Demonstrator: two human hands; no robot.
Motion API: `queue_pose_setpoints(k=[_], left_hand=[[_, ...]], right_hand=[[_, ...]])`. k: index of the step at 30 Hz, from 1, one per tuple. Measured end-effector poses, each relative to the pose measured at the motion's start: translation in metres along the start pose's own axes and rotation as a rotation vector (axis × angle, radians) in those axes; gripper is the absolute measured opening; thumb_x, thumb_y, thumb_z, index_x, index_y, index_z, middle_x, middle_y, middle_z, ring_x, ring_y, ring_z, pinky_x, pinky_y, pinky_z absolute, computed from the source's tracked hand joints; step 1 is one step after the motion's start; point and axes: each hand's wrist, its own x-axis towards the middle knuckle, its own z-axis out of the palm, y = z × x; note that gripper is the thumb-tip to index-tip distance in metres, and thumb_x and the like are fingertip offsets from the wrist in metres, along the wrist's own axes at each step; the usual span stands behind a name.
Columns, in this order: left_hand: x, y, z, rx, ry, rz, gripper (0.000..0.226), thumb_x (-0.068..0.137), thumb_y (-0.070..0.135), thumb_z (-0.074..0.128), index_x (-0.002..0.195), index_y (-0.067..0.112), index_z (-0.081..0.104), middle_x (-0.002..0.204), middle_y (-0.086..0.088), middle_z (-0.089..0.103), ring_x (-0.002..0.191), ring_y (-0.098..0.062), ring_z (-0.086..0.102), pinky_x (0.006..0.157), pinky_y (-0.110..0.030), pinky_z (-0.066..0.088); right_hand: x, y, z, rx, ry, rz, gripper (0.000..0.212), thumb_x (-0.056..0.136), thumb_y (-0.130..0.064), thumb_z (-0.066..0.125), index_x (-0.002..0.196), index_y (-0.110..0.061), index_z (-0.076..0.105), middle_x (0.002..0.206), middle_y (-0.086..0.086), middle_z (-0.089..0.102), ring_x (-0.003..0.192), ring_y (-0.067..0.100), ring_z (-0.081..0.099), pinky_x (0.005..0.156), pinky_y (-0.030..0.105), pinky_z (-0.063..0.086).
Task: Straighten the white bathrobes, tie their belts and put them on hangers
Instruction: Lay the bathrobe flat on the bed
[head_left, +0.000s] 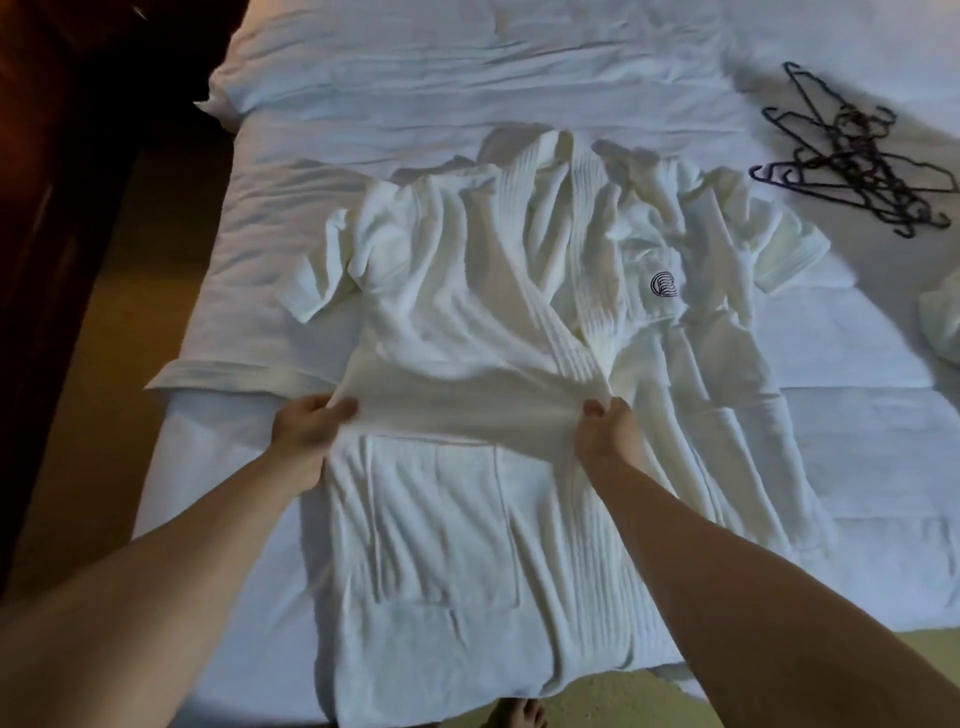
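Now the white bathrobe (467, 312) lies spread on the bed (831, 467), its hem hanging over the near edge. The left hand (306, 436) and the right hand (605, 436) each pinch the front panel at waist height and pull it taut between them. Dark hangers (852, 166) lie in a pile at the far right of the bed, well apart from the robe.

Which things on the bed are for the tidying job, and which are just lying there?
For the job:
- white bathrobe, spread out on the bed
- left hand and right hand, both gripping its front panel
- pile of dark hangers

Just lying there:
- bed sheet
- pillow
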Motion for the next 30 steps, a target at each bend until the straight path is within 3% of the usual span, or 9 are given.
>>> queue_pose_setpoints(k=[3,8,10,12,15,18,21,24,30], left_hand=[[0.006,-0.006,-0.01,0.3,0.062,0.099,0.016,0.089,0.024,0.07,0.081,0.011,0.067,0.075,-0.008,0.065,0.079,-0.029,0.065,0.064,-0.033,0.041],[0.005,0.023,-0.001,0.811,0.115,0.125,0.025,0.081,0.05,0.057,0.085,0.025,0.062,0.103,-0.009,0.046,0.102,-0.04,0.054,0.085,-0.041,0.045],[0.015,0.038,0.005,0.818,0.196,0.25,0.029,0.082,0.049,0.053,0.091,0.024,0.065,0.105,-0.011,0.049,0.105,-0.041,0.054,0.09,-0.042,0.046],[0.031,0.048,0.015,0.85,0.133,0.347,0.039,0.085,0.053,0.049,0.104,0.023,0.066,0.114,-0.015,0.058,0.109,-0.04,0.055,0.094,-0.043,0.045],[0.059,0.062,0.038,0.773,-0.04,0.224,0.058,0.094,0.053,0.055,0.133,0.01,0.054,0.134,-0.021,0.056,0.124,-0.039,0.052,0.097,-0.042,0.042],[0.072,0.07,0.061,0.534,-0.124,0.171,0.058,0.093,0.055,0.058,0.122,0.005,0.064,0.123,-0.018,0.065,0.113,-0.035,0.06,0.082,-0.036,0.042],[0.083,0.071,0.059,0.432,0.03,0.219,0.049,0.092,0.051,0.06,0.115,0.009,0.067,0.115,-0.015,0.068,0.107,-0.035,0.062,0.08,-0.034,0.041],[0.1,0.056,0.043,0.394,0.234,0.241,0.044,0.093,0.043,0.061,0.132,0.021,0.058,0.126,-0.012,0.067,0.117,-0.038,0.06,0.089,-0.036,0.044],[0.094,0.053,0.045,0.527,0.155,0.164,0.059,0.098,0.043,0.059,0.144,0.012,0.04,0.138,-0.02,0.056,0.126,-0.042,0.053,0.098,-0.039,0.041]], right_hand=[[0.01,-0.005,-0.006,-0.037,-0.082,0.011,0.035,0.099,-0.026,0.054,0.129,-0.009,0.06,0.121,0.018,0.067,0.111,0.039,0.063,0.085,0.035,0.049],[0.011,-0.027,-0.002,-0.082,-0.076,-0.018,0.058,0.086,-0.023,0.06,0.143,-0.014,0.053,0.119,0.015,0.069,0.112,0.035,0.064,0.09,0.037,0.052],[0.013,-0.04,0.0,-0.066,-0.053,-0.097,0.067,0.088,-0.026,0.059,0.152,-0.021,0.042,0.125,0.014,0.067,0.116,0.035,0.062,0.092,0.036,0.05],[0.022,-0.053,0.005,-0.053,-0.077,-0.156,0.067,0.089,-0.032,0.059,0.153,-0.023,0.039,0.128,0.013,0.066,0.118,0.036,0.061,0.095,0.038,0.049],[0.046,-0.073,0.017,-0.052,-0.133,-0.177,0.054,0.092,-0.04,0.057,0.14,-0.017,0.047,0.123,0.014,0.066,0.114,0.036,0.062,0.092,0.039,0.048],[0.061,-0.091,0.03,-0.024,-0.166,-0.223,0.041,0.098,-0.037,0.055,0.129,-0.01,0.054,0.118,0.014,0.065,0.109,0.035,0.062,0.087,0.037,0.045],[0.079,-0.096,0.037,0.009,-0.125,-0.222,0.031,0.1,-0.031,0.052,0.119,-0.007,0.058,0.113,0.015,0.065,0.107,0.035,0.061,0.088,0.038,0.046],[0.095,-0.086,0.034,-0.035,-0.086,-0.116,0.033,0.1,-0.03,0.053,0.125,-0.008,0.057,0.122,0.016,0.065,0.116,0.036,0.06,0.095,0.037,0.045],[0.088,-0.08,0.047,-0.17,-0.06,-0.152,0.032,0.102,-0.026,0.047,0.13,-0.012,0.04,0.122,0.017,0.064,0.11,0.038,0.063,0.079,0.038,0.042]])
